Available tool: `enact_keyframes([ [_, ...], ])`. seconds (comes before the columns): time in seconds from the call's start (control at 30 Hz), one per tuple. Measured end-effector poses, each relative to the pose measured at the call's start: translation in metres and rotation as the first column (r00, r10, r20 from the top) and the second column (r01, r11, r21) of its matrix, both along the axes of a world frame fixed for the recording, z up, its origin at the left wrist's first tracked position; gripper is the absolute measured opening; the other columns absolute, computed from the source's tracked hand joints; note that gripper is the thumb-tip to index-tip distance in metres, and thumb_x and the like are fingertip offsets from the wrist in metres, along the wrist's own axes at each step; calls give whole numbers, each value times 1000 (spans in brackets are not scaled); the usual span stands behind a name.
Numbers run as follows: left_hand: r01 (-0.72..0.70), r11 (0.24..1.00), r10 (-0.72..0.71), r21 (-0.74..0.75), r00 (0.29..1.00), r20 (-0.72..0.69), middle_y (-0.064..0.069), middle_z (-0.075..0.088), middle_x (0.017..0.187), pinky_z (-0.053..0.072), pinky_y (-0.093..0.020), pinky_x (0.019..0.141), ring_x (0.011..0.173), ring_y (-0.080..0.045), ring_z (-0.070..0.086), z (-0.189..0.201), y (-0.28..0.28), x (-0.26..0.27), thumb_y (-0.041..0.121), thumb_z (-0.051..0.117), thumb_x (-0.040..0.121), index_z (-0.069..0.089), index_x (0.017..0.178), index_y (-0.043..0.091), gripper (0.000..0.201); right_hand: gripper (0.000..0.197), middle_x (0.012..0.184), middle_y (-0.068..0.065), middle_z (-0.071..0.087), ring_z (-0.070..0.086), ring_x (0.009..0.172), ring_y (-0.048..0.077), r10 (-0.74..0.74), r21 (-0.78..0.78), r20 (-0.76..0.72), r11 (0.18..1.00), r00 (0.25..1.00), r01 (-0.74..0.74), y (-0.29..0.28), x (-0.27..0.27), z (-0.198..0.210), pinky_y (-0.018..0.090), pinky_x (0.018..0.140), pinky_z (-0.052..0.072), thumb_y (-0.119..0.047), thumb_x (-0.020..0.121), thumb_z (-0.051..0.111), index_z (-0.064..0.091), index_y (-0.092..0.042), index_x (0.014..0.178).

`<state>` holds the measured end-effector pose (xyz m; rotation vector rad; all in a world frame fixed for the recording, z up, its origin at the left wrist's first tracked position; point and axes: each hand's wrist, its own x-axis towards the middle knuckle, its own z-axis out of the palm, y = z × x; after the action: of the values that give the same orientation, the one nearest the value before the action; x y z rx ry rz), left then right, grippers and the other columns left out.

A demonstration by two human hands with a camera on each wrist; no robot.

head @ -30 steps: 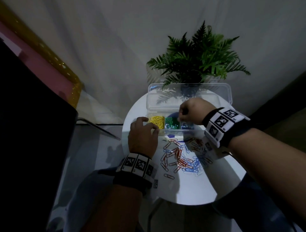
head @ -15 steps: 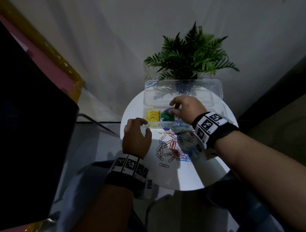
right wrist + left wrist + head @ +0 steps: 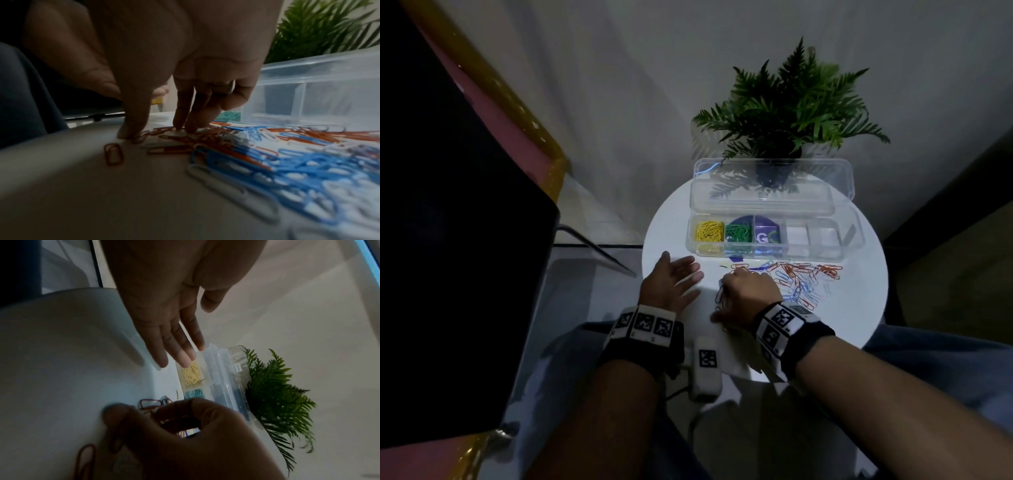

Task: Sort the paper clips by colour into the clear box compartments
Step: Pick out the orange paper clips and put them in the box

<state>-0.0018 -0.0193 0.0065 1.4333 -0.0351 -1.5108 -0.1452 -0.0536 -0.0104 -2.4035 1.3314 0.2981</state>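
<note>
The clear box stands open on the round white table, lid tipped back. Yellow clips fill its leftmost compartment and green clips the one beside it. A loose pile of red, blue and white clips lies in front of the box. My right hand is down on the pile's left end, and its thumb and fingertips press on red clips, with none lifted. My left hand lies flat and empty left of the pile, its fingers straight and pointing toward the yellow compartment.
A potted fern stands right behind the box lid. A dark panel fills the left side. One red clip lies apart near the table's front edge. The box's right compartments hold no clips.
My right hand came back from over the box to the left end of the pile. My left hand uncurled its fingers and lies flat.
</note>
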Motion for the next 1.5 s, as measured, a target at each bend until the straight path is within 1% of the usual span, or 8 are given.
enact_keyframes([
  [0.43,-112,994,110,-2,980,-167,-9,62,97,40,-38,93,95,-22,58,-1,13,-30,38,27,101,60,92,7,46,18,101,9,67,61,95,28,-55,78,154,996,987,43,-13,-20,6,29,78,46,-17,86,52,67,-11,94],
  [0.7,-142,990,136,-2,951,-278,-11,58,113,42,-37,88,95,-24,57,-6,8,-27,37,24,101,55,112,6,45,11,69,1,65,60,64,8,-412,455,560,878,719,149,-24,-27,35,23,69,49,-8,85,63,66,-17,79],
  [0.83,-119,992,99,-36,927,-362,-12,68,91,46,-35,81,81,-24,63,-6,5,-30,40,25,100,55,113,5,48,13,67,-3,64,57,55,-2,-474,543,583,831,660,118,-25,-21,43,12,59,46,-10,85,64,65,-19,76],
  [1.03,-175,981,125,-82,900,-417,-15,71,75,47,-37,75,67,-25,70,0,4,-39,35,25,101,61,94,-1,51,18,99,8,72,64,88,15,-305,406,598,913,741,49,-16,-1,43,26,84,49,-16,89,60,72,-7,98],
  [1.17,-265,964,230,-33,886,-404,-14,65,78,45,-33,79,82,-24,59,-4,3,-24,33,18,103,59,88,-2,55,17,88,2,70,61,71,10,-390,300,657,920,645,251,-24,-2,38,10,69,46,-17,89,58,72,-10,97],
  [1.23,-290,957,271,-1,895,-354,-12,69,69,44,-33,85,83,-23,59,-7,5,-13,32,18,103,59,85,1,54,15,86,0,67,58,70,7,-323,206,566,946,759,249,-26,-7,29,6,59,39,-15,88,58,72,-12,94],
  [1.33,-302,953,290,13,902,-319,-10,71,63,45,-33,83,84,-23,60,-11,9,-5,31,20,102,59,85,2,51,25,113,6,60,58,103,21,-68,206,271,978,960,11,-25,-10,10,23,86,44,-11,86,57,69,-20,107],
  [1.5,-267,963,258,12,915,-311,-9,72,66,46,-32,80,78,-22,65,-14,9,-6,33,21,102,59,86,3,51,16,99,2,44,53,105,26,64,164,151,982,986,-89,-21,-4,-1,34,87,47,-24,82,64,70,-25,96],
])
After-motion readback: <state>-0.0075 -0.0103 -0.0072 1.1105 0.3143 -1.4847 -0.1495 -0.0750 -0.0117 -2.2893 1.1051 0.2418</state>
